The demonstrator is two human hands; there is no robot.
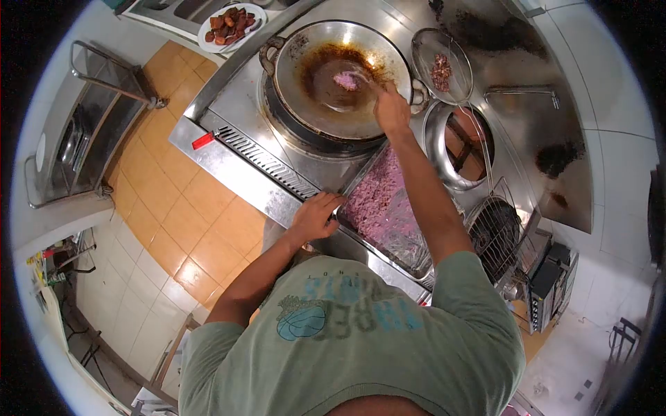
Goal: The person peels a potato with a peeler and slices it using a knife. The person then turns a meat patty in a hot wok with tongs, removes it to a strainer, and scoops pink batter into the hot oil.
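A large metal wok point(295, 111) on the stove holds brown oil. Over its right side reaches my right hand point(392, 109), its fingers closed around something I cannot make out clearly. A small pinkish clump point(345, 81) shows in the oil just left of that hand. My left hand point(318, 216) rests on the steel front edge of the counter, at the corner of a tray of pink chopped mixture point(378, 197); whether its fingers grip anything is unclear. Clear plastic covers part of the mixture.
A strainer point(441, 68) with reddish bits lies right of the wok, above a round metal pot point(444, 166). At the upper left is a white plate point(206, 43) of browned pieces. A wire basket point(494, 232) and a faucet point(524, 91) are on the right.
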